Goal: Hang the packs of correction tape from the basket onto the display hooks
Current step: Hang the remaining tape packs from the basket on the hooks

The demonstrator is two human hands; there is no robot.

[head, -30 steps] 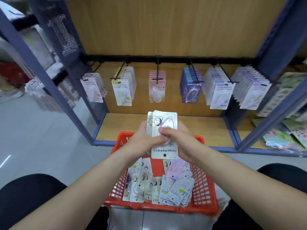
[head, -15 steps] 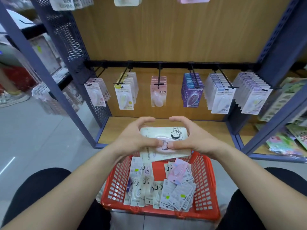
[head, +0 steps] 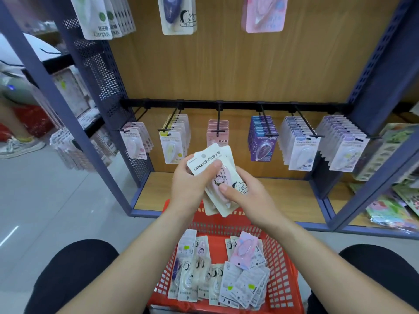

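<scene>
**A:** In the head view, a small stack of cream packs [head: 205,164] is held up above the red basket [head: 278,275]. It is clamped in the left hand [head: 188,184], with the thumb pressed across the printed header.

**B:** The lower end is gripped by the right hand [head: 247,198], thumb laid on the pink blister. Both hands are closed on the same stack.

**A:** More than one pack is held, fanned and tilted. If the top one is drawn off, those behind could be dragged loose and dropped among the loose packs [head: 240,288].

**B:** The hang hole [head: 203,155] is turned up and left, not lined up with any of the display hooks [head: 218,123]. A hook tip could be missed, or the card bent.

**A:** The hooks are well filled too, so a front pack could be knocked off.

**B:** A wrong row could also be picked. The pink packs [head: 217,138] on the centre hook carry a different design.
</scene>
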